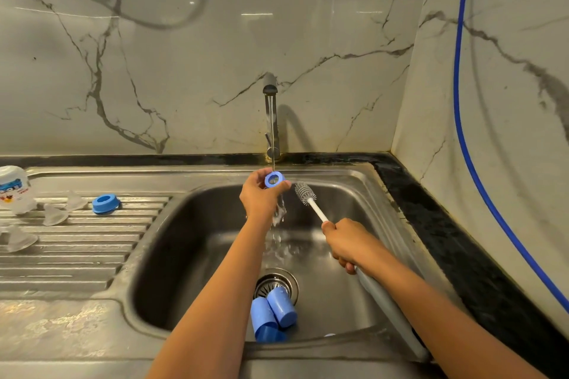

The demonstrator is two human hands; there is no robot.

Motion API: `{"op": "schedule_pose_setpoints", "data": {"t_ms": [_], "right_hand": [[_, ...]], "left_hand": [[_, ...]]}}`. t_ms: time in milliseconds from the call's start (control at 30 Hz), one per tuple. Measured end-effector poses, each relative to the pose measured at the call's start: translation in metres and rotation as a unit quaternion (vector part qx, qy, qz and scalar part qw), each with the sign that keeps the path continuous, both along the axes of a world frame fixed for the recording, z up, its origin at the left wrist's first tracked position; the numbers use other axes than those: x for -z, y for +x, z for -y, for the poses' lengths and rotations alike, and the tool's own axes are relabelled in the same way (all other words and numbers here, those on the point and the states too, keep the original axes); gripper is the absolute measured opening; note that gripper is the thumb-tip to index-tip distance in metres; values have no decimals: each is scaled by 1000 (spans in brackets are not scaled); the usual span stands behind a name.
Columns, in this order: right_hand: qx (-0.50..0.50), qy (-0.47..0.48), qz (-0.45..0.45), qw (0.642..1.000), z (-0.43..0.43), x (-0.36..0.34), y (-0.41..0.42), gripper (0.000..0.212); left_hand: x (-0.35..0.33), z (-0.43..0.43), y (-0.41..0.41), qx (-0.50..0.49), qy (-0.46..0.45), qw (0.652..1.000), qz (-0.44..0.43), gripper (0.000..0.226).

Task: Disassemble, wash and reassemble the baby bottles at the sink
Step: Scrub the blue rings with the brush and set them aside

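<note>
Pinched between the thumb and fingertips of the left hand (261, 195) was a blue ring (273, 179), held with its opening upward directly under the water stream (272, 144). Water ran off below the hand into the basin. The right hand (346, 243) was closed in a full fist round the handle of a bottle brush (317, 210). Its grey bristle head (304, 192) stood just beside the ring, on the right; contact between them could not be confirmed.

Drainboard (77, 255), far left: one white bottle (14, 191) with a printed label, partly cut by the frame edge and apparently standing mouth-down. Near it lay at least three clear teats (54, 215), apart from one another. To their right, a second blue ring (106, 203) rested flat on the ridges.

Sink (172, 255), centre: the tap (271, 114) was mounted at the back rim and running. Beside the drain strainer (278, 280) lay three blue caps (281, 308) on their sides and touching, the nearest partly hidden by the front rim.

Right side: the grey end of the brush handle ran under the right forearm toward the front rim. A blue hose (460, 86) hung down the marble wall, well apart from the sink.
</note>
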State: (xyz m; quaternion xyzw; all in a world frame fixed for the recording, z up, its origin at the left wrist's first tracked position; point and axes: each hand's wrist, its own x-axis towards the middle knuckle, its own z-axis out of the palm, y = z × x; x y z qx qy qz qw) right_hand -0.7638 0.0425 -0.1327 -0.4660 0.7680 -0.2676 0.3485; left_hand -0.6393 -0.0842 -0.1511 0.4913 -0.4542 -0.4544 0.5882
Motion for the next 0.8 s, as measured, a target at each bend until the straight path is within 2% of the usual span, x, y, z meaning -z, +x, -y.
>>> {"op": "schedule_pose_setpoints", "data": {"t_ms": [100,200,233,300,333,400,500,567,733,800], "right_hand": [[1,-1,-6,1000,0,0,-1,36],[2,3,-12,1000,0,0,-1,37],[1,3,-15,1000,0,0,-1,38],[1,4,-22,1000,0,0,-1,38],[2,4,-24,1000,0,0,-1,38],[5,4,-24,1000,0,-1,-1,37],[5,4,-29,1000,-1,-1,-1,38],[6,3,-32,999,-2,-2,-1,37],[5,-4,-34,999,-1,-4,-1,37],[5,-4,-36,999,-2,-4,-2,37]], "left_hand": [[6,3,2,-15,-27,998,47,38],[13,8,1,-21,10,995,101,21],[15,10,1,-12,40,995,85,25],[14,10,1,34,130,990,-45,28],[12,9,1,66,171,976,-120,26],[9,5,4,124,228,935,-242,37],[3,3,9,149,250,887,-358,51],[2,3,11,144,259,876,-381,52],[5,3,10,147,282,873,-370,50],[2,4,8,152,258,885,-355,44]]}}
